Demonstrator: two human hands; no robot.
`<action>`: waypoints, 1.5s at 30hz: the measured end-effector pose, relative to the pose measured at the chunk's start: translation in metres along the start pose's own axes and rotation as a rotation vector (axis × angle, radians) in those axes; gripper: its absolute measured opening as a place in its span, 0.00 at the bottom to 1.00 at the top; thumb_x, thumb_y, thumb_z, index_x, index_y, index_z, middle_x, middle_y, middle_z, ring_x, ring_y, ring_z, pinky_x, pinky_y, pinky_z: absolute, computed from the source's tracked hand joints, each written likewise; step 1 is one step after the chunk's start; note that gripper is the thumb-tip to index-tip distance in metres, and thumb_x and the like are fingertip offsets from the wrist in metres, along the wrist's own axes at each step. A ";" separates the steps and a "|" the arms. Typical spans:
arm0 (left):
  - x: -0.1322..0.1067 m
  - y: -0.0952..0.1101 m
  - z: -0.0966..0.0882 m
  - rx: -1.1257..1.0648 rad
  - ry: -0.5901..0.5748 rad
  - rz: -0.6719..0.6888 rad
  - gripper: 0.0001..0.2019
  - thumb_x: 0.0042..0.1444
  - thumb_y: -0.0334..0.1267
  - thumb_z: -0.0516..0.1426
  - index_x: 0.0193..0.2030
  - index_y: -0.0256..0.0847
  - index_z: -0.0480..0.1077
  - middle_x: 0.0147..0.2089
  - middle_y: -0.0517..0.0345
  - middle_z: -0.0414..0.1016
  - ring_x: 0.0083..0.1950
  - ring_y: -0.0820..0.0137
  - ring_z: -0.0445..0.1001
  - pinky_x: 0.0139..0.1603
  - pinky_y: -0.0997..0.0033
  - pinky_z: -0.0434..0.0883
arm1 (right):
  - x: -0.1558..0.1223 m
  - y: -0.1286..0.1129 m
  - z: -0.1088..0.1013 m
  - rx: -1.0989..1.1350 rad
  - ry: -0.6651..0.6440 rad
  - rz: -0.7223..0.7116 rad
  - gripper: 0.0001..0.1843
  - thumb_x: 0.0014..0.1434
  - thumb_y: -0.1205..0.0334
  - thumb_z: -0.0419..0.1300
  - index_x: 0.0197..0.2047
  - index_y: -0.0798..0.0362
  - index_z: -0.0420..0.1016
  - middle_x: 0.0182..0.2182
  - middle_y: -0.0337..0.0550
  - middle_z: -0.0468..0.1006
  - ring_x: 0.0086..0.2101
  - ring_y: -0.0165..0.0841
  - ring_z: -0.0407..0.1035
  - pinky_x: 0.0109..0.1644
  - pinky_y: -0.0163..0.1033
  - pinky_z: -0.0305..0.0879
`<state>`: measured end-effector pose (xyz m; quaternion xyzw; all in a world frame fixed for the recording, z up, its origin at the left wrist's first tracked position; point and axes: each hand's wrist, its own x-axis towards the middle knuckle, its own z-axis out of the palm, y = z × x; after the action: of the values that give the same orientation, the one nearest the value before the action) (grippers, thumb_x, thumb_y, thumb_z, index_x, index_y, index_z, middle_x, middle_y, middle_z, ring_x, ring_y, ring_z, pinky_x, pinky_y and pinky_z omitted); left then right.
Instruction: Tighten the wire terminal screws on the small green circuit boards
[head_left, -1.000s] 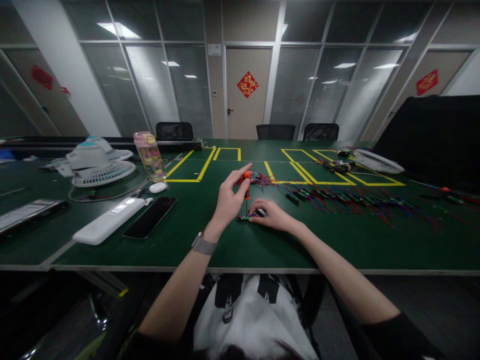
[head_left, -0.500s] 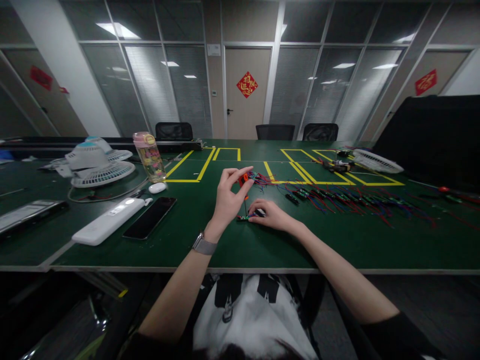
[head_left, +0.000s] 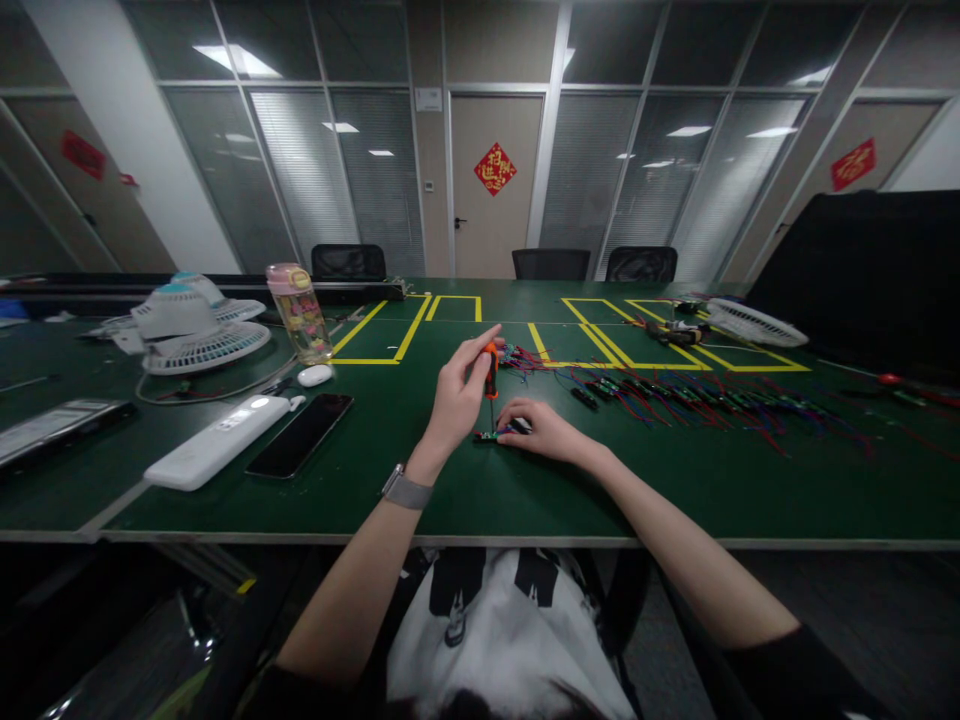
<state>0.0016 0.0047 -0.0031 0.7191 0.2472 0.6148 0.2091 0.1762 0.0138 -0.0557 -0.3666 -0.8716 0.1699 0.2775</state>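
My left hand (head_left: 459, 395) is closed around the orange and black handle of a screwdriver (head_left: 491, 375), which stands upright with its shaft pointing down. The shaft's tip meets a small green circuit board (head_left: 486, 437) on the table. My right hand (head_left: 544, 428) rests on the table and pinches the board's right end, where a dark part and some wire show between the fingers. How the tip sits on the board is too small to make out.
Several wired circuit boards (head_left: 675, 393) lie in a row to the right on the green table (head_left: 525, 505). A bundle of red and blue wires (head_left: 529, 357) sits behind my hands. Leftward are a phone (head_left: 300, 436), a white power bank (head_left: 217, 443), a bottle (head_left: 300, 315) and fan parts (head_left: 202, 345).
My left hand's fingers have shifted round the screwdriver handle, and more of the handle shows between thumb and fingers. My right hand and the circuit board have stayed in place.
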 end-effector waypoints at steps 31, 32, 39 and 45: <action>0.001 0.000 0.001 -0.077 0.008 -0.060 0.16 0.64 0.36 0.52 0.57 0.46 0.69 0.50 0.53 0.73 0.46 0.71 0.73 0.49 0.68 0.70 | -0.001 0.003 0.001 0.020 0.007 -0.003 0.04 0.55 0.63 0.66 0.34 0.55 0.78 0.38 0.45 0.77 0.40 0.35 0.72 0.48 0.41 0.66; 0.000 0.000 0.001 -0.084 -0.002 -0.062 0.16 0.63 0.37 0.53 0.57 0.45 0.70 0.47 0.53 0.74 0.45 0.71 0.73 0.48 0.68 0.71 | -0.001 0.003 0.001 0.021 0.007 -0.006 0.04 0.55 0.63 0.66 0.34 0.55 0.78 0.38 0.45 0.77 0.40 0.35 0.72 0.49 0.41 0.66; 0.000 -0.001 0.000 0.055 0.076 -0.038 0.15 0.62 0.37 0.55 0.54 0.48 0.72 0.52 0.53 0.68 0.53 0.70 0.69 0.53 0.70 0.68 | 0.000 0.003 0.001 0.021 0.002 0.003 0.04 0.54 0.63 0.66 0.34 0.54 0.79 0.38 0.45 0.77 0.41 0.35 0.72 0.49 0.40 0.66; 0.000 0.001 0.001 -0.073 -0.023 -0.073 0.16 0.62 0.37 0.55 0.56 0.47 0.71 0.46 0.54 0.74 0.44 0.71 0.73 0.48 0.69 0.71 | 0.000 0.004 0.001 0.018 -0.001 0.007 0.04 0.53 0.64 0.67 0.34 0.55 0.79 0.38 0.46 0.77 0.41 0.36 0.72 0.49 0.42 0.66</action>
<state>0.0030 0.0041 -0.0030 0.7086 0.2482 0.6070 0.2606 0.1775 0.0163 -0.0585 -0.3671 -0.8688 0.1791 0.2799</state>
